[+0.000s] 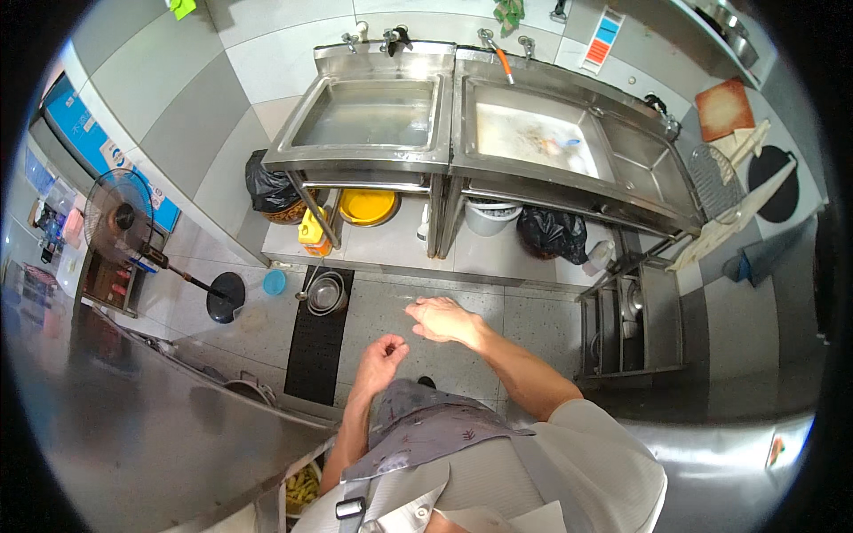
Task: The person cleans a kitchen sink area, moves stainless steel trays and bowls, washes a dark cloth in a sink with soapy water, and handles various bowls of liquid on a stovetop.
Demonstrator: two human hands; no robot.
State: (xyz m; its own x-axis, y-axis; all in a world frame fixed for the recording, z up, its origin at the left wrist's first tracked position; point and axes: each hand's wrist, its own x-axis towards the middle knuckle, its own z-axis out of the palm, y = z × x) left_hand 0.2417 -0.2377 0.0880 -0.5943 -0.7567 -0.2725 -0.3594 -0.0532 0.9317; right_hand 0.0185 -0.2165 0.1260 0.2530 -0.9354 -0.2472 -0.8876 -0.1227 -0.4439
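My left hand (381,363) is in front of the grey patterned apron (433,433), its fingers curled, with nothing seen in it. My right hand (443,320) is stretched out over the tiled floor, palm down and fingers extended, holding nothing visible. Beyond the hands stand two stainless steel sink units. The left basin (366,120) holds greyish water; the wide basin (533,136) on the right holds whitish, foamy water with a small blue item in it. An orange hose (503,63) hangs from the tap above that basin. Metal bowls (326,293) rest on a black floor grate to the left.
A standing fan (123,216) and a blue basin (274,282) are at the left. Steel counters (166,426) lie at lower left and lower right. Under the sinks are a yellow jug (313,232), a white bucket (492,216) and black bags (556,230). A metal rack (633,320) stands right.
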